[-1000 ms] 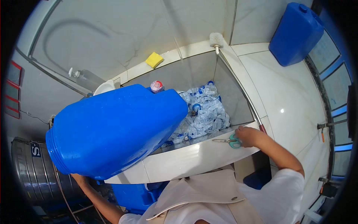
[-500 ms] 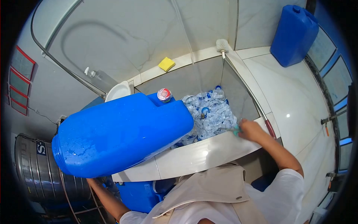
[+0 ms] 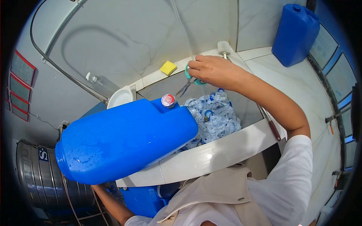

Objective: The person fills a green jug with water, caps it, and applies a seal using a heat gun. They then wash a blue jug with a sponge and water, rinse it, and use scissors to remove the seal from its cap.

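A big blue jerrycan (image 3: pixel 124 139) lies tilted on the rim of a tiled basin (image 3: pixel 226 148), its red-and-white capped neck (image 3: pixel 168 100) pointing up over the basin. My left arm (image 3: pixel 107 201) reaches under the can's bottom; the hand itself is hidden behind the can. My right hand (image 3: pixel 211 69) is raised over the basin and holds teal-handled scissors (image 3: pixel 187 83), blades pointing down towards the cap. Inside the basin lies a heap of clear plastic pieces with blue bits (image 3: pixel 213 118).
A yellow sponge (image 3: pixel 168 67) and a white brush (image 3: pixel 224 47) sit on the basin's back ledge. A second blue jerrycan (image 3: pixel 295 34) stands on the white counter at the right. A clear bottle (image 3: pixel 100 81) and white bowl (image 3: pixel 120 97) lie left; a steel tank (image 3: pixel 34 177) is below left.
My right hand picked the scissors up from the basin's front rim and lifted them up and back over the basin. The blue can stayed tilted on the rim.
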Demonstrator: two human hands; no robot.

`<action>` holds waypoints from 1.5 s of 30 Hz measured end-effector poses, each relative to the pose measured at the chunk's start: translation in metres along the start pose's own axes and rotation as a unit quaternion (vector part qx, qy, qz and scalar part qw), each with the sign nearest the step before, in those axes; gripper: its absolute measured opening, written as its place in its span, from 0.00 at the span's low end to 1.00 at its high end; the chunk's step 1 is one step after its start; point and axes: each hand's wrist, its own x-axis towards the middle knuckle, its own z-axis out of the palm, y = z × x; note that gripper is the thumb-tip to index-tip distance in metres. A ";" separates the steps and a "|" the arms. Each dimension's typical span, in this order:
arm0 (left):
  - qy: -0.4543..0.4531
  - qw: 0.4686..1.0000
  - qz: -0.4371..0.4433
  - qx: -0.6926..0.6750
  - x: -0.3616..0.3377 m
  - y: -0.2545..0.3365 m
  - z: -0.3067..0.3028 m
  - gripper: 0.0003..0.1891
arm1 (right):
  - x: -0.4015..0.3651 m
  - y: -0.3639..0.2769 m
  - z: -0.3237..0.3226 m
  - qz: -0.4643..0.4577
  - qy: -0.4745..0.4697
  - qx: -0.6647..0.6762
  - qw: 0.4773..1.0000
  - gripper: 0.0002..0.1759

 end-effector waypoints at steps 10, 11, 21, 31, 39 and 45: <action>0.008 1.000 -0.004 0.006 0.001 -0.005 -0.010 0.26 | 0.042 -0.008 -0.021 -0.098 -0.038 -0.080 0.991 0.09; 0.009 1.000 -0.006 0.005 0.001 -0.005 -0.010 0.26 | 0.044 -0.009 -0.024 -0.105 -0.049 -0.102 0.988 0.08; 0.014 1.000 -0.011 -0.003 0.004 -0.008 -0.003 0.25 | 0.078 -0.028 -0.007 -0.190 -0.057 -0.139 0.970 0.05; 0.019 1.000 -0.012 -0.008 0.006 -0.008 -0.001 0.24 | 0.081 0.041 0.028 -0.160 -0.299 0.074 0.938 0.12; 0.020 1.000 -0.013 -0.006 0.010 -0.009 0.000 0.23 | 0.072 0.036 0.027 -0.217 -0.238 0.030 0.946 0.13; 0.021 1.000 -0.010 -0.008 0.012 -0.010 0.000 0.23 | 0.045 0.043 0.039 -0.105 -0.339 0.120 0.927 0.14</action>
